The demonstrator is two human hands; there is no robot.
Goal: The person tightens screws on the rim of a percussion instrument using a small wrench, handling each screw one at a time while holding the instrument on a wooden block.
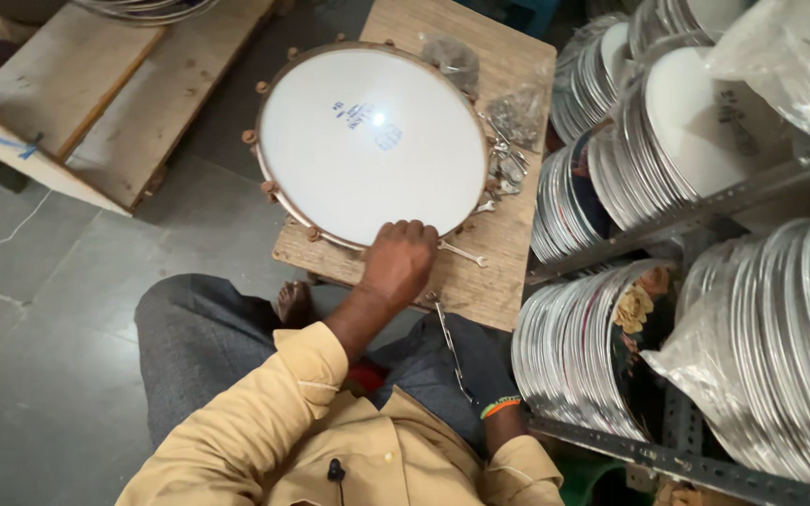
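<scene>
White drumhead (372,141), brown studded rim (278,197)

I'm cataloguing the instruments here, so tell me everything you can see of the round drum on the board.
The drum is a shallow round frame drum with a white, glossy head bearing small blue print. Its coppery rim carries tuning lugs spaced around it. It lies flat, head up, on a wooden board. The left hand rests on its near edge; a spanner lies beside it.

Bright overhead light glares on the drumhead (373,142); edges dim.
</scene>
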